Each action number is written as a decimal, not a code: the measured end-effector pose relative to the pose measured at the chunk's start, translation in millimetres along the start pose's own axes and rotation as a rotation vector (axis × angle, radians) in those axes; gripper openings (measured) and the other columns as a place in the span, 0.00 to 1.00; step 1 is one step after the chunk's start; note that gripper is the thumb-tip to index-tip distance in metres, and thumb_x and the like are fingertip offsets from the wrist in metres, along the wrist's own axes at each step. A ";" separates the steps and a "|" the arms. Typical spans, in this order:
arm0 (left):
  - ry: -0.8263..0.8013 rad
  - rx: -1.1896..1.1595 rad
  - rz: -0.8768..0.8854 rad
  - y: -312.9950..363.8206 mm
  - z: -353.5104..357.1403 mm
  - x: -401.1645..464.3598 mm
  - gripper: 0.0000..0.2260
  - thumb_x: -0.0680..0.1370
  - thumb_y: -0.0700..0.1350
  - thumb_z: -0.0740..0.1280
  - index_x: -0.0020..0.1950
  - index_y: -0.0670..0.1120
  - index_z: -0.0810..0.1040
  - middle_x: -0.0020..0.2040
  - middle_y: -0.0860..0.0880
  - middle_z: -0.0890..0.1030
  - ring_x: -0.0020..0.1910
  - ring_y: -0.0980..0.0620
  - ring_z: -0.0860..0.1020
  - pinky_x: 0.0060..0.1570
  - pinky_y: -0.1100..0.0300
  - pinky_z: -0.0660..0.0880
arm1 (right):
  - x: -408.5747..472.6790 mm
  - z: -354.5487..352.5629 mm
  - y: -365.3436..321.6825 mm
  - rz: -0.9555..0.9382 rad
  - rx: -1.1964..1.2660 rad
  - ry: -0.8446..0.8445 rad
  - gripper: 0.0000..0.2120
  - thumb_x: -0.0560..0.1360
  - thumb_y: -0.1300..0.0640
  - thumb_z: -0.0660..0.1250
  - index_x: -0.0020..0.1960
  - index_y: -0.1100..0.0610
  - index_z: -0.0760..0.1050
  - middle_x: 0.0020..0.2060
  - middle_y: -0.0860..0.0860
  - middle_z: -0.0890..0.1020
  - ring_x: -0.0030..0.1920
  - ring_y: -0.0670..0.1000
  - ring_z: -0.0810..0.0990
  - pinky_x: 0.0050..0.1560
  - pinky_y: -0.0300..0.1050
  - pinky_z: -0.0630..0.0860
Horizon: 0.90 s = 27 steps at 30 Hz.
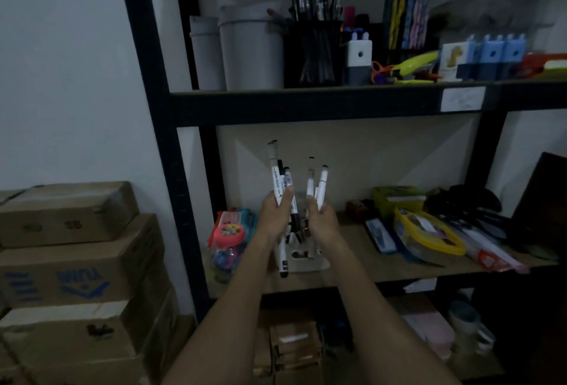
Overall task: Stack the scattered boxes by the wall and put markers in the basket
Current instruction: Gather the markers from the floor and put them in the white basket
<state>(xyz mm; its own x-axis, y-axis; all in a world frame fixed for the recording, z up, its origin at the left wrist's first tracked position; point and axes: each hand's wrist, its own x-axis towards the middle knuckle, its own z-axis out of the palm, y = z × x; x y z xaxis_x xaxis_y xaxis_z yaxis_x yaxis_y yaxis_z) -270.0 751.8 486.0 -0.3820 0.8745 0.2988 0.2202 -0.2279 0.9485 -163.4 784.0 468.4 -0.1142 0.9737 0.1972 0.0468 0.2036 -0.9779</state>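
Head view: markers in both hands, basket directly below.
Your left hand (274, 212) grips a bundle of markers (279, 180), your right hand (320, 218) grips two more; all stand near-upright, tips up. The white basket (306, 257) sits at the middle shelf's (383, 268) front edge, between your wrists, equally near both. Stacked cardboard boxes (70, 262) stand left, by the wall.

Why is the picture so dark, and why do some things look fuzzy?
Head view: the room is dimly lit, so colours look dull. The blue and white plastic blocks at the upper right are smeared by blur, while the white markers with black caps in the left hand and right hand look sharper.
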 end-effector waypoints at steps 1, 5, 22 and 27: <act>0.007 0.000 -0.005 -0.4 2.3 11.2 0.15 0.81 0.56 0.61 0.51 0.45 0.78 0.40 0.48 0.81 0.41 0.49 0.81 0.42 0.54 0.79 | 10.7 0.6 -0.4 0.000 -0.005 -0.016 0.16 0.82 0.43 0.56 0.50 0.54 0.74 0.33 0.50 0.79 0.31 0.48 0.78 0.33 0.44 0.74; 0.064 0.009 -0.048 -7.0 14.5 53.8 0.19 0.80 0.58 0.61 0.57 0.43 0.77 0.49 0.45 0.82 0.49 0.46 0.80 0.52 0.53 0.77 | 55.1 1.4 -0.1 0.015 0.054 -0.051 0.13 0.83 0.46 0.56 0.49 0.55 0.70 0.35 0.52 0.78 0.30 0.47 0.76 0.28 0.40 0.73; -0.075 0.310 -0.254 -65.7 31.8 86.7 0.15 0.80 0.53 0.64 0.63 0.47 0.76 0.57 0.45 0.81 0.54 0.47 0.78 0.42 0.71 0.73 | 109.9 15.1 68.3 0.277 -0.091 -0.270 0.16 0.82 0.53 0.56 0.39 0.55 0.75 0.33 0.50 0.80 0.39 0.51 0.77 0.37 0.40 0.74; -0.048 0.363 -0.267 -70.9 31.9 79.1 0.23 0.81 0.54 0.63 0.71 0.42 0.70 0.67 0.44 0.75 0.57 0.51 0.74 0.53 0.66 0.67 | 108.4 10.8 65.7 0.353 -0.165 -0.339 0.19 0.82 0.49 0.55 0.58 0.61 0.78 0.55 0.59 0.81 0.56 0.60 0.79 0.60 0.54 0.76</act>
<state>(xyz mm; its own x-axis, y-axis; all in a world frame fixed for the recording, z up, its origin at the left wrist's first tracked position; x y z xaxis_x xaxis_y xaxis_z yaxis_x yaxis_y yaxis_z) -287.2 850.7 439.0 -0.4277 0.9032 0.0353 0.4235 0.1658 0.8906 -183.5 901.8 424.8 -0.3775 0.9036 -0.2026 0.2931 -0.0910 -0.9518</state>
